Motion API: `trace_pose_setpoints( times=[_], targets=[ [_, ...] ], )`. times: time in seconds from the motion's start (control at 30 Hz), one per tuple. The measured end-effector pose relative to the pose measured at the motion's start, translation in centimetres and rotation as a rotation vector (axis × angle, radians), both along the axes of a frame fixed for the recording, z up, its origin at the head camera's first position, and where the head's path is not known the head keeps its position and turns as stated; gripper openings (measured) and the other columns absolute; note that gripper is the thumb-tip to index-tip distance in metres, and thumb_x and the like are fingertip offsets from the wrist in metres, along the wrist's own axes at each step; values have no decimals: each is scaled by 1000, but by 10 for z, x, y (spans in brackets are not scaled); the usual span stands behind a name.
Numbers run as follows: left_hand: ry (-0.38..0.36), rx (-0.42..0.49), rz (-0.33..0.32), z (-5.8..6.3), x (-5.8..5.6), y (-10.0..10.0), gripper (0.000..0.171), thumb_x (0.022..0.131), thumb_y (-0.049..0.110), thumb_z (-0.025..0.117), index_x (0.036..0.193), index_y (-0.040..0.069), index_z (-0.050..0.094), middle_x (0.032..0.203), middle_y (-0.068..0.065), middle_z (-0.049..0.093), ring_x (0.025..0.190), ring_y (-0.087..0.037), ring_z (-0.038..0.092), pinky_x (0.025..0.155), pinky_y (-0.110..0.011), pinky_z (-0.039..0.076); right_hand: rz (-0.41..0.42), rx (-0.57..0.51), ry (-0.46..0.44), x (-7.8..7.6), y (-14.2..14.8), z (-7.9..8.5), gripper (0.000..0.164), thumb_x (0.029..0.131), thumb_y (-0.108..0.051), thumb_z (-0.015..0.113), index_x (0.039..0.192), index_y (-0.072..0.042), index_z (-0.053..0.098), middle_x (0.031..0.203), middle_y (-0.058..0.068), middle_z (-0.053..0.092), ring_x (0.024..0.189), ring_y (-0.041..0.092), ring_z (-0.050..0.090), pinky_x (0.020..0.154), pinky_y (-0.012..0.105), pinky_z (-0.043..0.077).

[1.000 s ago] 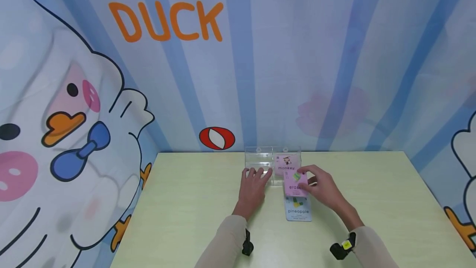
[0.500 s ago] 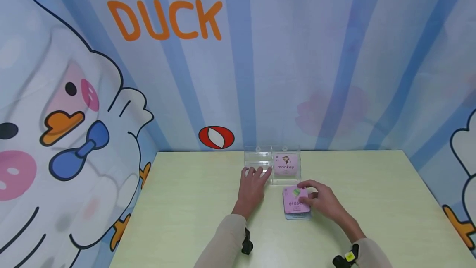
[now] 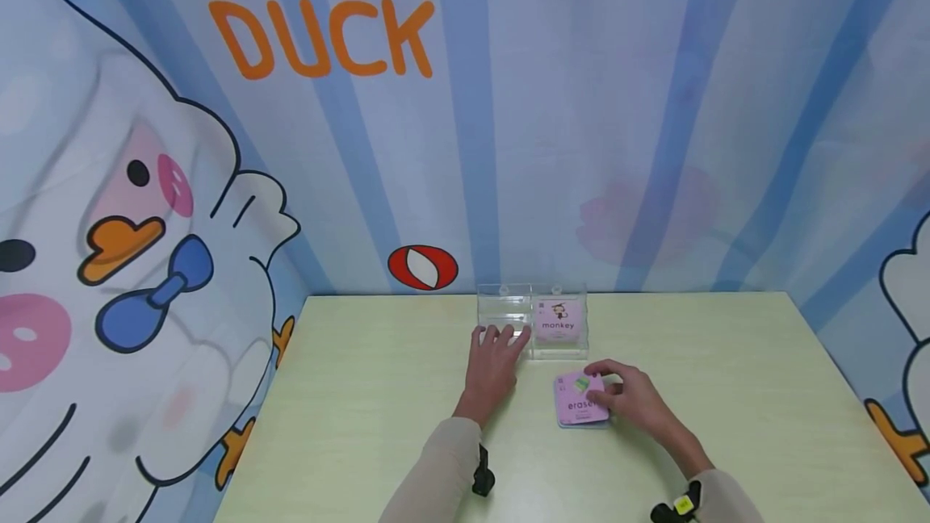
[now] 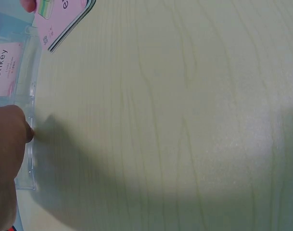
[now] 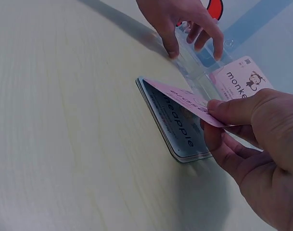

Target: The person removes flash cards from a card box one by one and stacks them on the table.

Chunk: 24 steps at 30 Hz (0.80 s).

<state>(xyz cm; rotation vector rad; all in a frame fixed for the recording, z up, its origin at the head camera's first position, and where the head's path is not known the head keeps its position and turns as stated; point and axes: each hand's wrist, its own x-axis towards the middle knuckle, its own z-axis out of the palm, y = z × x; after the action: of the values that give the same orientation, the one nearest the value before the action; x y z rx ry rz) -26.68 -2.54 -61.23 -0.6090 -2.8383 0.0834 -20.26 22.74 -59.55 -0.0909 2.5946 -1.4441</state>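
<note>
In the head view a clear plastic box [image 3: 581, 345] with two compartments stands at the table's back edge. A pink "monkey" card [image 3: 558, 321] lies in its right compartment. My left hand [image 3: 490, 374] arches over the left compartment and holds the box, thumb at its front edge. My right hand [image 3: 639, 402] pinches a pink "eraser" card [image 3: 570, 394] by its right side. In the right wrist view this card slants up from a small stack of cards, with a bluish "pineapple" card [image 5: 175, 125] on top. The far edges of the two meet.
The pale wooden table [image 3: 363, 410] stretches to both sides of the hands. Behind it hangs a blue striped curtain [image 3: 538, 103] with duck drawings. Each wrist wears a small black camera [image 3: 483, 474].
My right hand has brought the eraser card down and toward me, from in front of the box onto the pineapple card, which it now covers in the head view. My left hand stays put.
</note>
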Motion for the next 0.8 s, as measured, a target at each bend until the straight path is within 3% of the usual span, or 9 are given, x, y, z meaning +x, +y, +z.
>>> trace_pose_setpoints(
  times=[0.17, 0.57, 0.8],
  targets=[
    [-13, 3, 0, 2, 0, 0, 70, 90, 15, 78, 152, 32, 50, 136, 1, 60, 121, -24, 54, 116, -52, 34, -6, 20, 5, 1, -1, -2, 39, 89, -3, 79, 127, -4, 68, 128, 17, 64, 83, 18, 62, 63, 26, 50],
    [13, 3, -6, -4, -1, -1, 70, 89, 15, 79, 151, 34, 51, 133, 3, 61, 118, -23, 55, 114, -50, 36, 31, 145, 137, 5, -3, -14, 40, 85, -5, 83, 122, -2, 69, 111, 8, 66, 84, 17, 57, 69, 25, 51],
    [-1, 3, -1, -1, -1, 0, 72, 88, 15, 79, 151, 34, 51, 134, 3, 61, 119, -24, 55, 115, -51, 36, 62, 219, 221, 4, -2, -20, 36, 83, -7, 85, 116, -2, 71, 114, 9, 65, 89, 16, 57, 75, 28, 52]
  ],
)
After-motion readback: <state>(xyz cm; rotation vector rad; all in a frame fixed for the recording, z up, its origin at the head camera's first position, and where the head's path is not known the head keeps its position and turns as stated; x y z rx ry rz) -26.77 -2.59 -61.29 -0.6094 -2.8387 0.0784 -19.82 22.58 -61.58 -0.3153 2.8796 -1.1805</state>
